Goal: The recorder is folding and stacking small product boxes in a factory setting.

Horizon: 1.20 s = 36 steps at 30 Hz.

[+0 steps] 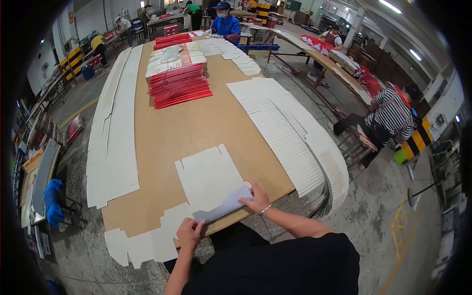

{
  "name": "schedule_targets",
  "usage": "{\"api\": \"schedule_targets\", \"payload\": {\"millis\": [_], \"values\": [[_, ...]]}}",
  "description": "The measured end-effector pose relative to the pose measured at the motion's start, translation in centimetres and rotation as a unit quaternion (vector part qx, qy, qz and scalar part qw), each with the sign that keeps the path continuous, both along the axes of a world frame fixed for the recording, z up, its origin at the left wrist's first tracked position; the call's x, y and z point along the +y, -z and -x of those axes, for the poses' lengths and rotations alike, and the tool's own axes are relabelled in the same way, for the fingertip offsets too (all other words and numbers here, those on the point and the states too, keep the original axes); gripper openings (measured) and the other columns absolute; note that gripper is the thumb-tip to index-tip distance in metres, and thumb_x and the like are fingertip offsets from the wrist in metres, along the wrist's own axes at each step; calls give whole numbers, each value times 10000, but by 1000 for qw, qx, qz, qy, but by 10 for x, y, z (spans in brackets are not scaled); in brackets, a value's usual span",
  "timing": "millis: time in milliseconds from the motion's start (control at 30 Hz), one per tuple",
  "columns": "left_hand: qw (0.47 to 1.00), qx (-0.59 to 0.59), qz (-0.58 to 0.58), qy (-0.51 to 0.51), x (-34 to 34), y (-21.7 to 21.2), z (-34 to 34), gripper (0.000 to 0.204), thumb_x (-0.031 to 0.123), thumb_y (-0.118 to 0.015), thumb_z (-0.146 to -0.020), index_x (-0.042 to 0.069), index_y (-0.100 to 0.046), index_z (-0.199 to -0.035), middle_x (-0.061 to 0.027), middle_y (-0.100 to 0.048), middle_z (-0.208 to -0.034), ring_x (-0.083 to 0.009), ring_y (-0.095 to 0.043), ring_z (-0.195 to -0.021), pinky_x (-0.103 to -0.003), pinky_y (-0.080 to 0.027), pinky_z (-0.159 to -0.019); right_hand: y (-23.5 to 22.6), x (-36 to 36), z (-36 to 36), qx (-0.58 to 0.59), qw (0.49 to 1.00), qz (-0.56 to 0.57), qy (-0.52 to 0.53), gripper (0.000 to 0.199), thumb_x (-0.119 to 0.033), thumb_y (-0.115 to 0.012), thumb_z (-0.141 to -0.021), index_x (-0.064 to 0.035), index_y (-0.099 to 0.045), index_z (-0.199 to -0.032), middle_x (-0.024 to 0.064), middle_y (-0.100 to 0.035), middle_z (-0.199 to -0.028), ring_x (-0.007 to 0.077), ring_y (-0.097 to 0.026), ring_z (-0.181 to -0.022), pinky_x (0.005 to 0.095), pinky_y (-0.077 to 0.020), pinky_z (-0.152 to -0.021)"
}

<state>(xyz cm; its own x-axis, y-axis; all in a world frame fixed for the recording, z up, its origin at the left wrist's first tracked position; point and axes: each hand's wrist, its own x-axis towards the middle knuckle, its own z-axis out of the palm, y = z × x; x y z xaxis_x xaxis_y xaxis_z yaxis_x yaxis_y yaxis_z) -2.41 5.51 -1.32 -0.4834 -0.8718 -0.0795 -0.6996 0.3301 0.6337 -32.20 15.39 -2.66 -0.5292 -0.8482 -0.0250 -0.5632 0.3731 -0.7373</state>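
A flat white die-cut cardboard blank [209, 173] lies at the near end of the brown table. Its near edge is bent up into a curved, shaded flap [227, 204]. My left hand [190, 232] pinches the left end of that flap, thumb on top, at the table's edge. At the flap's right end, my right hand [256, 198] grips the card with the thumb over its inner side. The undersides of both hands' grips are hidden. More white blanks [147, 242] lie under and left of my left hand, partly hanging over the edge.
Fanned white blanks [282, 135] cover the table's right side; long white blanks [115, 147] line its left. Red and white folded stacks [179, 83] stand farther up the brown tabletop [196, 125]. A person in blue [226, 25] stands at the far end; another in stripes [391, 115] sits at right.
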Motion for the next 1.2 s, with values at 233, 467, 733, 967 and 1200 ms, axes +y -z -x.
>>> {"api": "schedule_targets", "payload": {"millis": [233, 467, 733, 967, 1200], "values": [[966, 41, 246, 75, 16, 11, 21, 294, 180, -703, -781, 135, -632, -1062, -70, -584, -1034, -285, -586, -910, -380, -470, -691, -12, -29, -31, 281, 923, 211, -157, 386, -209, -684, -799, -164, -647, -1180, 146, -594, -1172, 324, -572, -992, 480, -401, -900], [940, -91, 172, 280, 22, -38, 0, 651, 195, -771, -677, 179, -550, -1289, -19, -505, -1355, -305, -473, -1175, -469, -372, -951, -1, -13, -67, 103, 892, 228, -377, 296, -161, -668, -854, -91, -643, -1140, 88, -608, -893, 273, -562, -855, 393, -429, -809], [980, -168, 2, 103, -7, -33, 5, 719, 292, -778, -720, 348, -479, -1371, -166, -473, -1389, -386, -517, -1165, -506, -504, -851, -9, -15, -66, 96, 863, 249, -428, 229, -117, -677, -824, -81, -646, -1047, 77, -614, -913, 263, -559, -877, 390, -447, -819], [935, -278, 144, 166, 45, -24, 17, 895, 481, -788, -712, 448, -306, -1465, -348, -285, -1433, -592, -349, -1237, -704, -391, -889, -9, 30, -87, -148, 959, -156, -182, 286, -313, -718, -871, -64, -613, -964, 80, -619, -1019, 198, -637, -833, 343, -523, -674], [929, -238, 185, 214, 73, 3, 42, 776, 307, -727, -787, 434, -347, -1451, -346, -306, -1423, -630, -360, -1206, -713, -400, -859, 23, 39, -109, -651, 734, -115, 158, 370, -416, -598, -953, -66, -614, -1070, 66, -677, -924, 188, -689, -851, 287, -585, -674]]}}
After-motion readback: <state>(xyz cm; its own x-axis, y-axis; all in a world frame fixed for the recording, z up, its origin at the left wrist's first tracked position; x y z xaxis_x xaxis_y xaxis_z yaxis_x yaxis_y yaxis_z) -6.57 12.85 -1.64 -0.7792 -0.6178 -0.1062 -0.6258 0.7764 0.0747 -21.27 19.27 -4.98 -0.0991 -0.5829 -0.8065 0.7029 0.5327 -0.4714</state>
